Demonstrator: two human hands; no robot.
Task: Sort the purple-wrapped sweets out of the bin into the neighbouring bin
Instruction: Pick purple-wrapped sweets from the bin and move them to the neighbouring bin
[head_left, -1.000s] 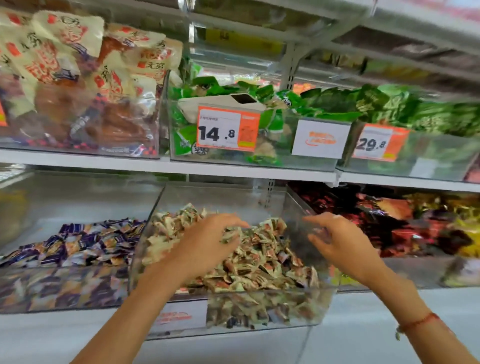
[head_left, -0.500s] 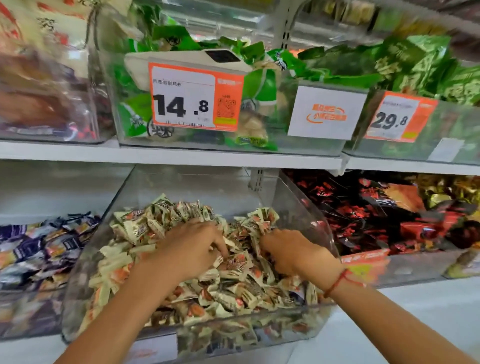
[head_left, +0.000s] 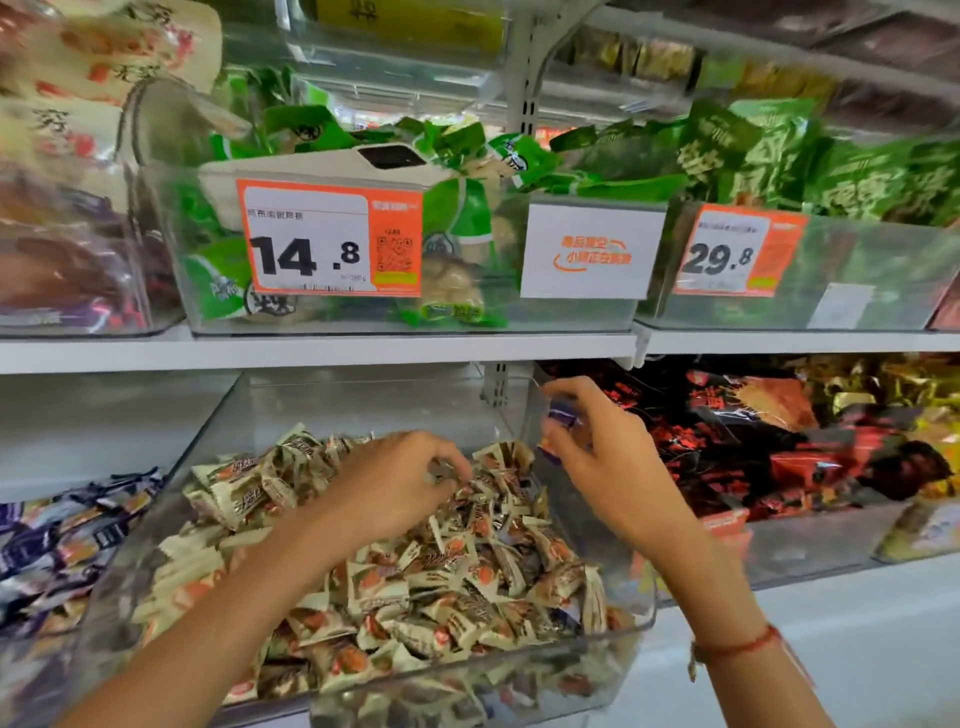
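Purple-wrapped sweets (head_left: 558, 415), blurred and few, sit pinched in the fingers (head_left: 563, 387) of the right hand (head_left: 602, 462), raised above the right rear corner of the clear plastic bin (head_left: 641, 621). That bin is heaped with cream-and-orange wrapped sweets (head_left: 415, 571). The left hand (head_left: 395, 486) rests on the heap, its fingertips curled together on wrappers, though what they grip I cannot tell. Just beside it on the left, the neighbouring clear bin (head_left: 47, 670) holds purple-and-orange wrapped sweets (head_left: 67, 540). A red string bracelet (head_left: 737, 647) circles the right wrist.
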